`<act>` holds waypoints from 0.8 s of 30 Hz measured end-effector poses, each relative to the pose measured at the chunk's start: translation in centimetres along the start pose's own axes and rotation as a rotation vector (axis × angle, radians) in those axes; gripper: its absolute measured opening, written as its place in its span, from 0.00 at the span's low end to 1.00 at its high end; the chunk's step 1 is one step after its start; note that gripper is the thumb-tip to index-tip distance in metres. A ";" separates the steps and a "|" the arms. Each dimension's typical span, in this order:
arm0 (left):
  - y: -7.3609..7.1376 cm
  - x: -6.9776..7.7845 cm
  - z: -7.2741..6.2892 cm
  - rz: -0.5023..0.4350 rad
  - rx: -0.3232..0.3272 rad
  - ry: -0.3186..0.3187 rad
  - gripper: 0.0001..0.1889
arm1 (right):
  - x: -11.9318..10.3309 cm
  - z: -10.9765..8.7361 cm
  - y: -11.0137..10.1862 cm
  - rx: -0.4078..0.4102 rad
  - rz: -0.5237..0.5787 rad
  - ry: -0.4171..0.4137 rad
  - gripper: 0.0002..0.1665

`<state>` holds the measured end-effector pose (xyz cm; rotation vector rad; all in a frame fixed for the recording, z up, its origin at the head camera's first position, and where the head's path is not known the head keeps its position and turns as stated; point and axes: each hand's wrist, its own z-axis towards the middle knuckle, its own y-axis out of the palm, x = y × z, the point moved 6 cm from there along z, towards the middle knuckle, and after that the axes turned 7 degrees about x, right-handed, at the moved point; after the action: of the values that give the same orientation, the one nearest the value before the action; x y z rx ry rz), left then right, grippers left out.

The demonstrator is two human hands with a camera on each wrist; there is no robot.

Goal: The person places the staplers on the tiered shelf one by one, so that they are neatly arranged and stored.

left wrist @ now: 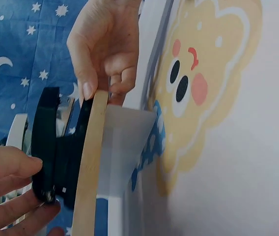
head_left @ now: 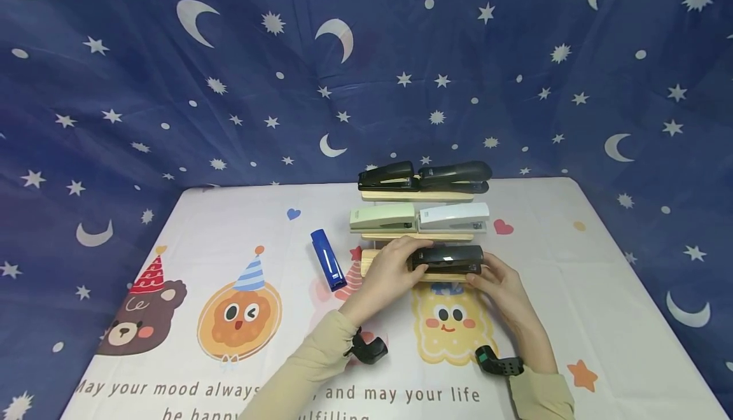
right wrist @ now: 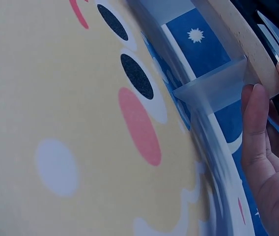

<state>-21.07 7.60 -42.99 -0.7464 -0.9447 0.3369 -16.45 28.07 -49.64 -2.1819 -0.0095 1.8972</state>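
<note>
A black stapler [head_left: 449, 256] lies on the right part of the lowest wooden shelf [head_left: 369, 262] of a three-tier stand. Thumb and fingers of my left hand [head_left: 389, 275] pinch the stapler's left end. At its other end is my right hand [head_left: 506, 289], holding that end close to the shelf's edge. In the right wrist view, one fingertip of the right hand [right wrist: 272, 162] touches the wooden shelf end [right wrist: 257, 54] and another meets the stapler's black base. The left wrist view shows the stapler [left wrist: 46, 142] along the wood, its jaw partly apart.
On the middle tier sit a pale green stapler [head_left: 382, 216] and a white stapler [head_left: 454, 216]. Two black staplers, one left [head_left: 387, 176] and one right [head_left: 455, 175], occupy the top tier. A blue stapler [head_left: 328, 259] lies on the printed tablecloth [head_left: 240, 210], left of the stand.
</note>
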 end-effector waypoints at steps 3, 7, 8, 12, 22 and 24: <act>-0.8 -0.8 -0.6 -0.023 0.049 -0.024 0.20 | 0.0 0.0 0.1 0.000 0.019 -0.008 0.37; -2.0 -1.9 -1.5 -0.055 0.116 -0.066 0.19 | 0.0 -0.1 0.1 0.003 0.019 -0.007 0.38; -2.4 -2.1 -1.7 -0.063 0.134 -0.075 0.19 | -0.1 -0.1 0.1 0.003 0.016 -0.005 0.38; -3.9 -3.0 -2.5 -0.089 0.206 -0.105 0.18 | 0.0 -0.1 0.1 0.006 0.009 0.001 0.38; -7.2 -5.9 -4.2 -0.122 0.393 -0.135 0.17 | 0.1 0.0 0.1 0.008 -0.012 -0.011 0.37; -7.7 -6.6 -4.6 -0.128 0.428 -0.151 0.17 | 0.1 0.1 0.1 0.007 -0.013 -0.015 0.36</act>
<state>-21.37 -3.55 -43.20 -0.2703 -1.0139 0.4687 -16.54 27.98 -49.76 -2.1576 -0.0197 1.9031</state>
